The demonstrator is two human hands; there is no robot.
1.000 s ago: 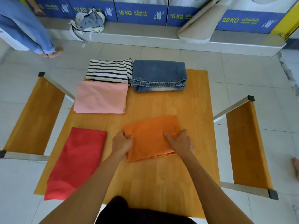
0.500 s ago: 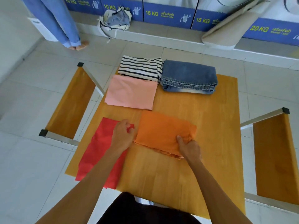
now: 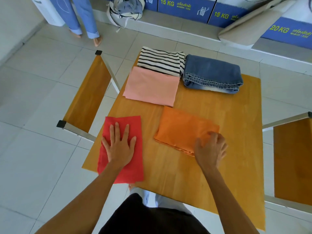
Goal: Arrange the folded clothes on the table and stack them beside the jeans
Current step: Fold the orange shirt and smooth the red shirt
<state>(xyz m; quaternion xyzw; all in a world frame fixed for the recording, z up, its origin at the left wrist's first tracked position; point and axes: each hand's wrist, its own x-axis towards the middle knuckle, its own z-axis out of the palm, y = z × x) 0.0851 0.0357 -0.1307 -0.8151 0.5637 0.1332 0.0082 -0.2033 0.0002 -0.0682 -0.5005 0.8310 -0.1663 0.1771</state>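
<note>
Folded blue jeans (image 3: 213, 73) lie at the far right of the wooden table (image 3: 236, 149). To their left sits a striped folded garment (image 3: 159, 62), and a pink one (image 3: 152, 86) lies just in front of it. A folded orange cloth (image 3: 183, 129) rests mid-table; my right hand (image 3: 211, 148) is on its near right corner, fingers curled over the edge. My left hand (image 3: 120, 146) lies flat, fingers spread, on a folded red cloth (image 3: 123, 125) at the table's near left edge, which it overhangs.
Wooden benches with metal frames flank the table on the left (image 3: 89, 97) and right (image 3: 293, 161). A person in blue trousers (image 3: 81, 16) stands at the far left. A bag (image 3: 126, 9) sits on the ledge below blue washing-machine signs (image 3: 185, 7).
My left hand left the orange cloth's edge and now presses flat on the red cloth. The orange cloth sits slightly further right of the red one. My right hand stays at its corner.
</note>
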